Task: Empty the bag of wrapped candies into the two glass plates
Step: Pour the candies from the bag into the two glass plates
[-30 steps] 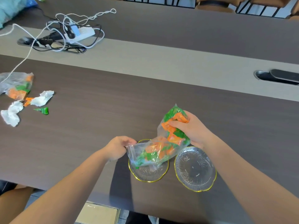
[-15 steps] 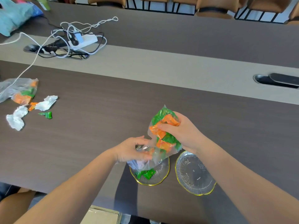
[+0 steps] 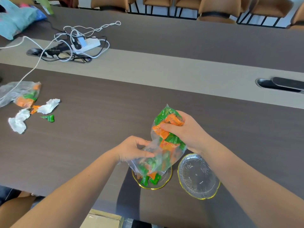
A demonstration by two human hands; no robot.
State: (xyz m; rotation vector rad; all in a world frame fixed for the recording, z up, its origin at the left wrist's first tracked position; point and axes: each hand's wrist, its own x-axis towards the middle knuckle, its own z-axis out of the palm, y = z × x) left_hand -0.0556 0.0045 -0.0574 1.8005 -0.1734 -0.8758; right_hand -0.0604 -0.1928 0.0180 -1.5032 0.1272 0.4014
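The person holds a clear bag (image 3: 166,142) of orange and green wrapped candies above the near edge of a dark table (image 3: 102,129), tilted so its closed end points up and far and its open mouth hangs down over the left plate (image 3: 167,179). The right hand (image 3: 184,130) is clenched around the upper, full part of the bag, thumb across the front. The left hand (image 3: 133,149) pinches the loose plastic near the mouth, on the bag's left side, fingers curled onto the film. Most candies are still bunched in the upper part under the right hand, with more sliding along the lower part. A few green candies (image 3: 150,179) and at least one orange one already lie in the left plate, right under the mouth. The right plate (image 3: 198,176), clear glass with a yellow rim like the left one, sits just beside it and holds nothing visible. Both plates rest close to the near edge. Far to the left on the table lie a second bag (image 3: 19,93) with some candies inside, two crumpled white tissues (image 3: 48,106), a loose green candy (image 3: 49,118) and a loose orange one beside them. Farther back on the left, a white power strip (image 3: 87,44) sits in a tangle of white and black cables. A row of brown chairs (image 3: 218,7) stands beyond the far side.
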